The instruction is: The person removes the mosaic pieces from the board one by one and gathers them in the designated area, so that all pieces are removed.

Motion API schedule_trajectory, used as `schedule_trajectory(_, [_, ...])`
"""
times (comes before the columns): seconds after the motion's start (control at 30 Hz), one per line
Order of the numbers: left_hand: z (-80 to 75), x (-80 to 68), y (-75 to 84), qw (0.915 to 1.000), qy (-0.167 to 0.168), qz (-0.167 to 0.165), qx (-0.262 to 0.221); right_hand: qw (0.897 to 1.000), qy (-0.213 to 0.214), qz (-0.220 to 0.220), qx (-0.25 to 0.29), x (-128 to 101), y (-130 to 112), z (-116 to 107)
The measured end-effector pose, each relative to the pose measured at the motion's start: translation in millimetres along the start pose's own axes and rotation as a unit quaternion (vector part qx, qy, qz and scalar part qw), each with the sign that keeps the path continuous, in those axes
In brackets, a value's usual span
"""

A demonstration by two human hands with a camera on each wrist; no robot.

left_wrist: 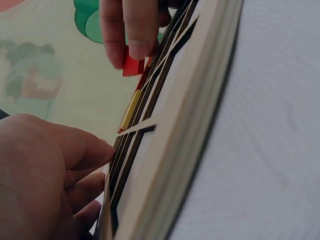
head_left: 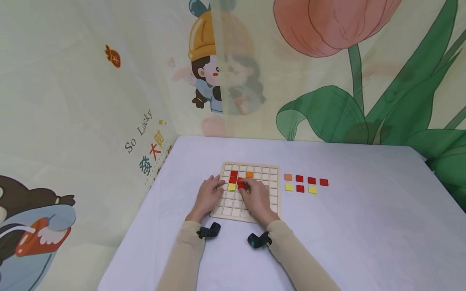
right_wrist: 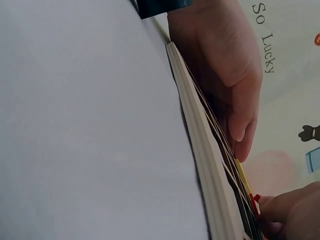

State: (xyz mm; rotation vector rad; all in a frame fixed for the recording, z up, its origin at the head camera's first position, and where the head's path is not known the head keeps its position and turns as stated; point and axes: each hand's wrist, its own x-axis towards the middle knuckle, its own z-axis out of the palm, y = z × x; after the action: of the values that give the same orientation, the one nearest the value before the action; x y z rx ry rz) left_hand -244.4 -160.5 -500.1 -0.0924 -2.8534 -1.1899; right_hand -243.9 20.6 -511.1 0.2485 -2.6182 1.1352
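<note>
A square wooden grid board [head_left: 226, 211] lies on the table under both hands. My right hand [head_left: 257, 198] pinches a red square tile [left_wrist: 132, 67] between thumb and fingers, just over the grid's middle. The left hand [head_left: 209, 195] rests on the board's left side with its fingers extended, holding nothing. Between the hands, a yellow tile [head_left: 231, 187] sits in a cell, with red tiles [head_left: 233, 180] above it. An orange tile [head_left: 249, 174] occupies a cell farther right. My right fingers partly cover the red tiles nearest them.
Right of the board, loose tiles lie in two rows: an orange tile [head_left: 288, 177], several red tiles [head_left: 311, 180] and two yellow tiles [head_left: 312, 190]. A white cloth covers the table [head_left: 364, 234]. Printed curtains [head_left: 247, 121] hang behind and left of it.
</note>
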Motion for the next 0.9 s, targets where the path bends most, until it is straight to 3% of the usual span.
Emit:
schedule_trajectory(0.23, [2.4, -0.6, -0.5, 1.0000, -0.002, -0.007, -0.002, 0.996, -0.021, 0.065, 0.055, 0.5, 7.1, -17.5])
schedule_trajectory(0.57, [1.6, -1.7, -0.2, 1.0000, 0.001, -0.006, 0.000, 0.993, -0.031, 0.075, 0.081, -4.2, 2.7, -38.7])
schedule_trajectory(0.9, [1.7, -1.0, 0.7, 1.0000, -0.002, -0.009, 0.000, 0.991, -0.028, 0.095, 0.087, -16.9, 13.3, -56.1])
